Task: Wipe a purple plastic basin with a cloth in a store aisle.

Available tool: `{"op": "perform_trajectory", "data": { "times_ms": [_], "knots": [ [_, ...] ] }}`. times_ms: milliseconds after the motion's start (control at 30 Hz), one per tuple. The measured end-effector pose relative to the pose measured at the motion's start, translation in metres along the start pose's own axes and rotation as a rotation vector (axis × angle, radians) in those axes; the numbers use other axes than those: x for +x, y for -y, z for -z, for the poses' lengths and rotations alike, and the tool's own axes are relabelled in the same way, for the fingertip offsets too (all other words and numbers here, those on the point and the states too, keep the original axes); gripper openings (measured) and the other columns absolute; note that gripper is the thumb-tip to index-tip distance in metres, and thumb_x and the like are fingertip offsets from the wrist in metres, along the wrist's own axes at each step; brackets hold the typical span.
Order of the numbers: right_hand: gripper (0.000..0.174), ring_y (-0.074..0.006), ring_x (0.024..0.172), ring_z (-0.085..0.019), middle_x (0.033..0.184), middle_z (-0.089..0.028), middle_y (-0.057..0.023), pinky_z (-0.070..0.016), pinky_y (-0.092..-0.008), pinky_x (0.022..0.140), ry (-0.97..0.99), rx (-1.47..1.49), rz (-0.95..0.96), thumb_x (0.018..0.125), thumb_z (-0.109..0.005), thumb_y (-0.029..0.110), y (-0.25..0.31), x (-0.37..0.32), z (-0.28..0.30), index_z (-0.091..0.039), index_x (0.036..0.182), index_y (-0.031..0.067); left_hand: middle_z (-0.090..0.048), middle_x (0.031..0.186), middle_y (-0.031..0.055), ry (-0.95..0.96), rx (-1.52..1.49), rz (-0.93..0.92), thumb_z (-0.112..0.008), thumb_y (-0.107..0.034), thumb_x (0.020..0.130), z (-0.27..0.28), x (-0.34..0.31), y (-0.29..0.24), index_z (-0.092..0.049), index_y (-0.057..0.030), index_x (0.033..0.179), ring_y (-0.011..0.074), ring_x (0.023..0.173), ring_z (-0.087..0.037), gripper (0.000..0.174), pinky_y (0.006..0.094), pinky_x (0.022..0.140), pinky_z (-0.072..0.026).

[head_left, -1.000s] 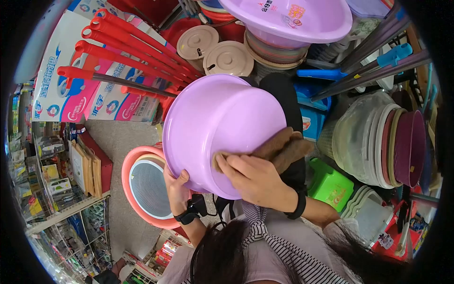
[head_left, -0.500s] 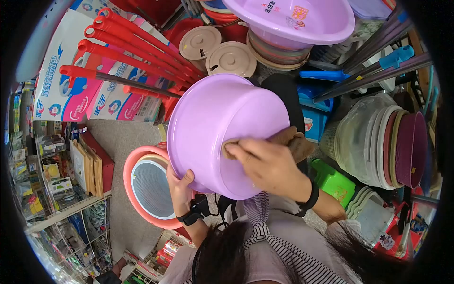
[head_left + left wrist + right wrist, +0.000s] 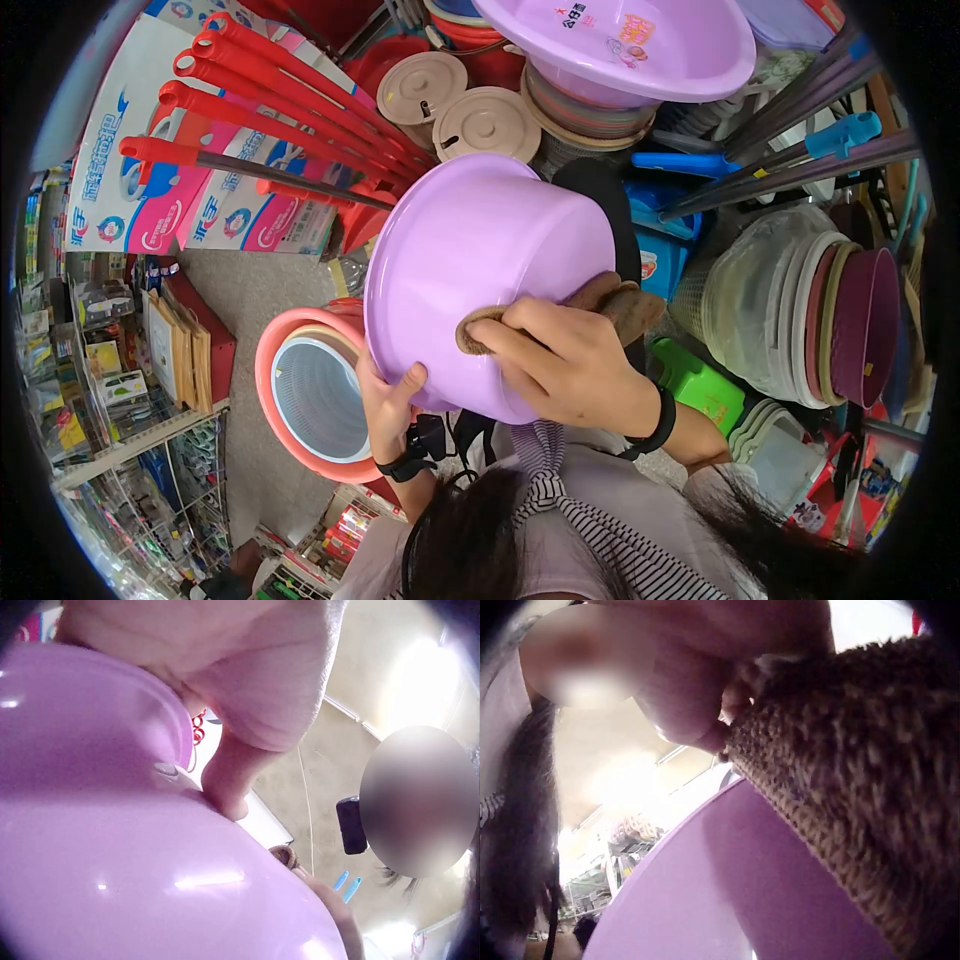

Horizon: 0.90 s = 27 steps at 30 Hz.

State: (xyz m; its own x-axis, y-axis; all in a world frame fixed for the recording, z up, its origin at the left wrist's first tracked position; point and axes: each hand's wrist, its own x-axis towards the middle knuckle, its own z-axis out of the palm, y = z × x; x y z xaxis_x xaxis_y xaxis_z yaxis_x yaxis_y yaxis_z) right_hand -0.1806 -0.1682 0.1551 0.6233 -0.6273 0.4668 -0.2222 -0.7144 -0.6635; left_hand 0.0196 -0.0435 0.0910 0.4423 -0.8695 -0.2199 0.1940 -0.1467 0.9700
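A glossy light purple basin (image 3: 440,270) is held tilted on its side before the person's chest, its outer wall and base facing up. My left hand (image 3: 388,400) grips its rim, thumb on the outside, the other fingers hidden by the wall. My right hand (image 3: 580,365) pinches a brown cloth (image 3: 625,312) and presses a folded part of it on the outer wall close to the base. In the right wrist view the cloth (image 3: 855,772) looks fuzzy with a stitched edge, hanging over the purple basin (image 3: 682,885). The left wrist view shows the basin wall (image 3: 187,862) close up.
Below left on the floor stand an orange basin (image 3: 268,385) and a pale blue basket (image 3: 318,400). Red-handled poles (image 3: 290,120) lean before printed boxes (image 3: 110,190). Another purple basin (image 3: 690,70) tops a stack ahead. Nested tubs (image 3: 800,310) and a green stool (image 3: 700,380) stand at right.
The right hand has slid the cloth about over the basin's outside, first away from the rim, then back towards it. The basin has shifted slightly right and turned, showing more side wall.
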Motion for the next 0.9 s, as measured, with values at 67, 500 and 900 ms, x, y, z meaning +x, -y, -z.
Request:
{"op": "perform_trajectory", "data": {
  "times_ms": [67,500,900],
  "knots": [
    [0.024,-0.0195,0.065,-0.06,0.081,-0.053,-0.0037,-0.0513,-0.0324,0.059,-0.048,-0.026,0.015,0.077,-0.064,0.005,-0.004,0.0,-0.006,-0.066,0.101,0.009,-0.063,0.117,0.013,-0.014,-0.004,-0.007,-0.088,-0.038,0.072,-0.001,0.002,0.002,-0.047,0.0084,0.131,0.0203,0.106,-0.061,0.086,0.0317,0.094,-0.0464],
    [0.037,-0.0204,0.068,-0.062,0.084,-0.058,-0.0043,-0.0514,-0.0313,0.056,0.043,0.11,0.108,0.079,-0.064,0.006,-0.016,-0.042,-0.028,-0.07,0.114,0.014,-0.064,0.118,0.0125,-0.067,-0.104,0.034,-0.09,-0.036,0.07,0.016,0.01,0.017,-0.048,0.0079,0.131,0.02,0.105,-0.062,0.086,0.0315,0.096,-0.0453],
    [0.042,-0.0168,0.063,-0.057,0.076,-0.05,-0.0028,-0.048,-0.0286,0.053,0.072,-0.075,0.04,0.077,-0.063,0.01,-0.025,-0.054,-0.032,-0.066,0.118,0.0102,-0.063,0.12,0.0127,-0.043,-0.133,0.038,-0.083,-0.03,0.079,0.039,0.016,0.036,-0.048,0.0077,0.131,0.0227,0.108,-0.062,0.073,0.034,0.098,-0.0463]
  ]
}}
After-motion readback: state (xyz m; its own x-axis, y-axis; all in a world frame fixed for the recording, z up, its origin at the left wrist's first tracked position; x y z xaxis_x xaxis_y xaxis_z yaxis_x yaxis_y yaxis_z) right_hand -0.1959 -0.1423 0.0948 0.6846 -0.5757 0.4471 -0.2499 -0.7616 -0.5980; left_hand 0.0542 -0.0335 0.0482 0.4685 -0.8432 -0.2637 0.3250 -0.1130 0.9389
